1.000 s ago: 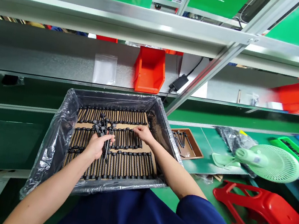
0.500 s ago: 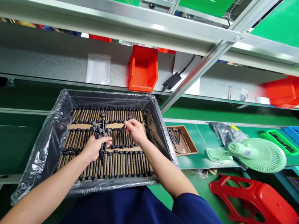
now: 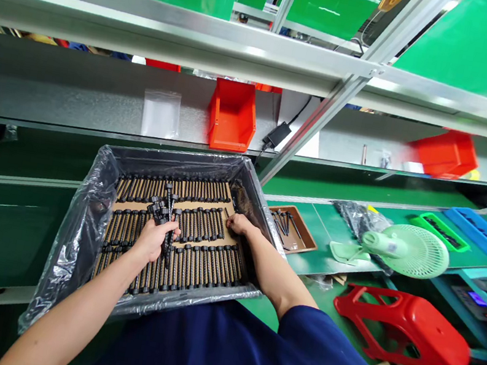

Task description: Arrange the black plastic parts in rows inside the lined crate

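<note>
Slender black rods with thick round black heads and ridged-looking shanks form a loose bunch (image 3: 162, 209), the heads clustered at different angles above the left hand (image 3: 153, 241) and some shanks slanting down past its fingers. That hand is closed around the bunch, thumb across it, over the middle of a dark rectangular box (image 3: 168, 156) draped inside with shiny clear plastic film (image 3: 71, 241). Beneath, on a flat brown cardboard sheet (image 3: 195, 204), matching black rods (image 3: 201, 225) lie side by side in three rows running between the box's left and right walls, shanks pointing toward its near and far edges. The right hand (image 3: 239, 223) is low at the right end of the middle row, fingers curled close together; a thin dark end shows by the fingertips, but whether they grip it cannot be told. Bare cardboard shows in a strip between the far and middle rows, and again at the middle row's right end, while the right wall leaves only a narrow gap beside this hand. The right forearm crosses that wall near the near right corner; the left forearm crosses the near edge toward its left end. Just beyond the right wall, a shallow brown tray (image 3: 301, 241) holds a few dark rods.
</note>
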### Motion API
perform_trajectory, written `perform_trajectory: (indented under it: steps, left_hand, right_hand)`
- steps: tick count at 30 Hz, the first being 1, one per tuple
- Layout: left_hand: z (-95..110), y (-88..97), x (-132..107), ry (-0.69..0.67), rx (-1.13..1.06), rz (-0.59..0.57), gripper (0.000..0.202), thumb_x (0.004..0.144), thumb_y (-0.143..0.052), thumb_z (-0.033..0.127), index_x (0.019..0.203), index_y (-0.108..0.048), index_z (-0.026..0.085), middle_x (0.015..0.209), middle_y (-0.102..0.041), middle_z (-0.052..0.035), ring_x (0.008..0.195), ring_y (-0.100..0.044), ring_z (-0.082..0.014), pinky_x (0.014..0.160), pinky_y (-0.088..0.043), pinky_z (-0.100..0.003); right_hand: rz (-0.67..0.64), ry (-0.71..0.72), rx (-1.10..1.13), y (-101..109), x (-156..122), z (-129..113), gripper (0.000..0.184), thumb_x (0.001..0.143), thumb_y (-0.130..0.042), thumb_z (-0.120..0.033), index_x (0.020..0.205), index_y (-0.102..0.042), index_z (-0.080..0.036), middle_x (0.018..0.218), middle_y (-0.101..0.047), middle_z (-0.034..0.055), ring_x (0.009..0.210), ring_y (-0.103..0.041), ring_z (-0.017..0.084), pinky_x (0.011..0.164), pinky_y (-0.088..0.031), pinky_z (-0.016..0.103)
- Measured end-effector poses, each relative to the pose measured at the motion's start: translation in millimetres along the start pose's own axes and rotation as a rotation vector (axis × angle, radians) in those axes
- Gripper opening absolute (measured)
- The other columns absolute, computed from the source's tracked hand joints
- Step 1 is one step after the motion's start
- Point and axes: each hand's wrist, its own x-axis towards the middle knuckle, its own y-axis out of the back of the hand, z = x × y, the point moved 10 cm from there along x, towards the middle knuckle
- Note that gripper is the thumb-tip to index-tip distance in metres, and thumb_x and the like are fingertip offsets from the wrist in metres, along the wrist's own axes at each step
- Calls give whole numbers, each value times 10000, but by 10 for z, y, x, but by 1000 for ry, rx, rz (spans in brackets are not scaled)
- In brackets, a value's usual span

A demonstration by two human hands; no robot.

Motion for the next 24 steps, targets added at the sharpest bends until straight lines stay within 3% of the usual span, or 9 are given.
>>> perform_trajectory:
  steps: [11,20,24]
  left_hand:
    - [30,4,-15,-3,-10,3,332,552,-797,193,822,-623,112,644,-643,-26,562,-611,-133,514,-460,-235]
    - [31,11,-23,1,-1,24,338,543,-797,199,813,-612,115,648,-639,-20,559,-608,-127,513,-450,-229]
    - [50,0,-26,-17,-3,22,349,533,-804,210,806,-608,116,647,-629,-15,560,-604,-127,512,-442,-231]
  right_hand:
    - [-39,-16,-22,-60,9,-150,158,726,-614,-68,652,-692,-183,772,-718,47,792,-651,179,731,-453,203]
    - [-24,-38,4,17,-27,-218,174,710,-597,-31,632,-689,-156,770,-717,100,842,-665,223,768,-473,246]
    - [7,-41,44,168,-41,-245,143,692,-628,-38,612,-681,-144,734,-707,125,865,-662,245,795,-477,272]
